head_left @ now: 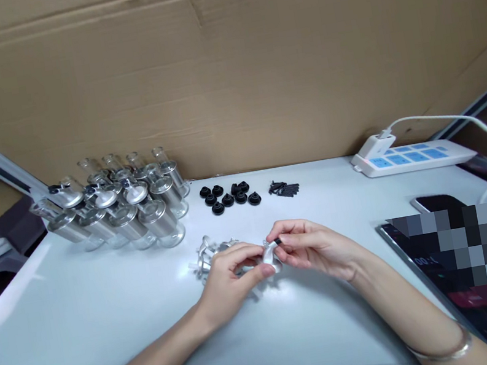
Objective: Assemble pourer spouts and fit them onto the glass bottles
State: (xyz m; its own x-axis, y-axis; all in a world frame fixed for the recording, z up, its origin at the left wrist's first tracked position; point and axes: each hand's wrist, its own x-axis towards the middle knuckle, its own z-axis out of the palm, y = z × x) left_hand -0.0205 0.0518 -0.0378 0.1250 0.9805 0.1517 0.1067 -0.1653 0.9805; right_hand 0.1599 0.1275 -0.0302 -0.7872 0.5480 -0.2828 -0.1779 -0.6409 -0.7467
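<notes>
Both hands meet over the middle of the white table (pixel 84 321). My left hand (pixel 231 278) is closed around a small silver metal cap (pixel 269 255), thumb and fingers pinching it. My right hand (pixel 308 246) pinches a small black pin (pixel 276 242) at the top of that cap. Just left of my hands lies a small heap of silver metal caps (pixel 207 257). Farther back sit several black rubber plugs (pixel 229 196) and a bundle of black pins (pixel 284 188).
A cluster of glass bottles with silver tops (pixel 120 200) fills the back left. A white power strip (pixel 412 157) with a white cable lies at the back right. A dark phone (pixel 436 202) and a blurred-out screen (pixel 483 273) sit at the right. A cardboard wall (pixel 224 67) stands behind.
</notes>
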